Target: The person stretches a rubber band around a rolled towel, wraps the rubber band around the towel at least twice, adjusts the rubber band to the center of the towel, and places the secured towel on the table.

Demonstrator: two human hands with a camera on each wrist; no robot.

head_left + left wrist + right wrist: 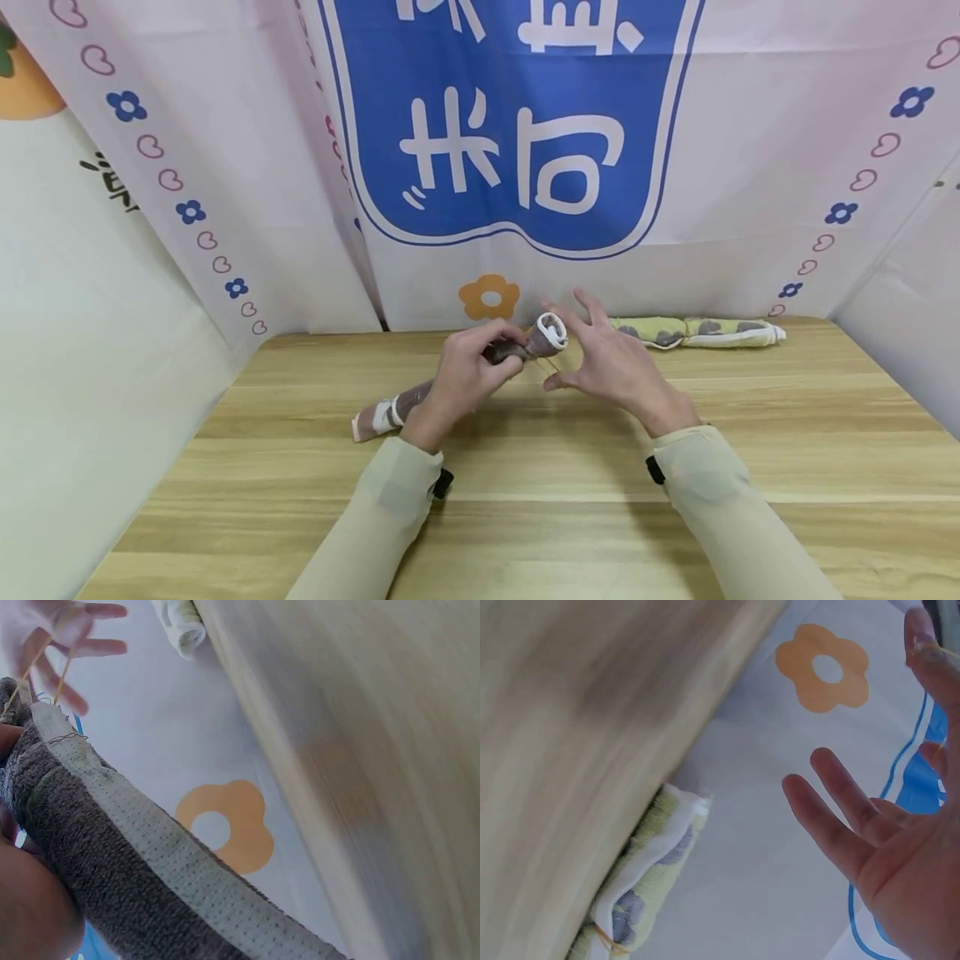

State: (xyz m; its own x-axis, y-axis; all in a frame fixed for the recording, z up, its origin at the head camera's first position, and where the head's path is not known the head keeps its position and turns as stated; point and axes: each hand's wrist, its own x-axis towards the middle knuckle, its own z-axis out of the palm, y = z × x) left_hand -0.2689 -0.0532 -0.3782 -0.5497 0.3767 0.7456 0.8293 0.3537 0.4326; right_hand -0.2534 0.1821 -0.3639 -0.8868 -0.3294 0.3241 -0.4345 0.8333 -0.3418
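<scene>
My left hand (463,372) grips a rolled brown towel (412,400) close to its upper end, which shows a white-edged spiral. The towel's lower end slants down left toward the table. A thin rubber band (63,676) stretches from the towel's end to the fingers of my right hand (618,364), which is spread just right of the roll. In the right wrist view, the band passes over the thumb (930,664) while the other fingers extend apart. Brown pile and a pale woven strip fill the left wrist view.
A yellow-green rolled towel (723,333) with grey patches lies along the table's back edge, tied by a rubber band (610,939). Behind the wooden table (540,533) hangs a white printed cloth (420,283) with a blue sign and an orange flower.
</scene>
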